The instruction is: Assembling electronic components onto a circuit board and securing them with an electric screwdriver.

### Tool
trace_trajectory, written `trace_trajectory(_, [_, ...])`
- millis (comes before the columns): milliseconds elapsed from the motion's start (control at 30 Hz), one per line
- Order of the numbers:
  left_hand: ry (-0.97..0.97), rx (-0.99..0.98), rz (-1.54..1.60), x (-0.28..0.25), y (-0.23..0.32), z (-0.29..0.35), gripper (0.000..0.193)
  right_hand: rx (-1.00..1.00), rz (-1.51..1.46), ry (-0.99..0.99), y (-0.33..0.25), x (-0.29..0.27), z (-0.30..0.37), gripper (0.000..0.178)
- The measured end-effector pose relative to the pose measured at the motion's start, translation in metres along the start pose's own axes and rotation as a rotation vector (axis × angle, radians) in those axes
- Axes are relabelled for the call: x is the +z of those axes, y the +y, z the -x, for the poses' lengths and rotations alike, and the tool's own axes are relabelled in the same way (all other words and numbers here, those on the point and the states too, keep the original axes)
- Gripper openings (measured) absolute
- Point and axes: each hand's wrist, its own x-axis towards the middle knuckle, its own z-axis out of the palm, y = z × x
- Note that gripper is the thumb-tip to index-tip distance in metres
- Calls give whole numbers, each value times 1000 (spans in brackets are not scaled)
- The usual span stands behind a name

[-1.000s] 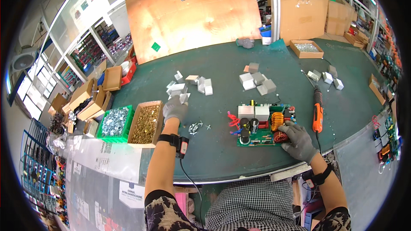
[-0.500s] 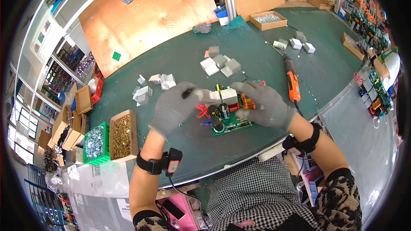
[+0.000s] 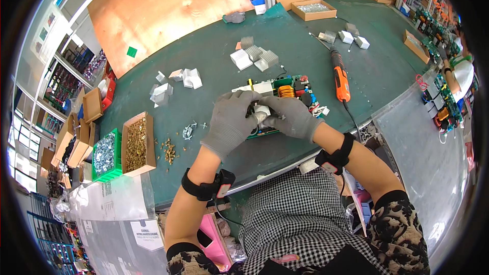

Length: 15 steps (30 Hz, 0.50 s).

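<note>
My left hand [image 3: 230,121], in a grey glove, is over the front left of a green circuit board [image 3: 263,133]. Beside it, my right hand [image 3: 294,117], also gloved, bends its fingers in from the right. Both hands' fingers close around a small pale piece [image 3: 262,112] between them; its kind is too hidden to tell. Behind the fingers, a white block-shaped heat sink [image 3: 263,88] and a copper-wound coil [image 3: 286,91] show on the board. White-ended wires [image 3: 319,110] stick out at its right. The hands cover the board's front left parts.
An orange power screwdriver [image 3: 341,80] lies to the right, its cord running to the front edge. Silver heat sinks [image 3: 265,59] sit behind the board, more [image 3: 162,93] at left. Brass screws fill a cardboard box [image 3: 151,143]; loose screws [image 3: 169,150] and metal clips [image 3: 189,131] lie nearby.
Both hands have come together at the board's front, closing around the pale piece. My left arm has shifted right, uncovering loose screws and clips. The view has shifted slightly.
</note>
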Motion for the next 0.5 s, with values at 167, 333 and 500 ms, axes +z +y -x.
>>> trace_trajectory(167, [64, 96, -62, 16, -7, 11, 35, -30, 145, -8, 3, 4, -2, 46])
trace_trajectory(333, [73, 103, -52, 23, -12, 13, 31, -32, 208, -3, 3, 6, -2, 44])
trace_trajectory(500, [120, 145, -109, 26, -14, 13, 29, -38, 274, -20, 4, 8, -5, 42])
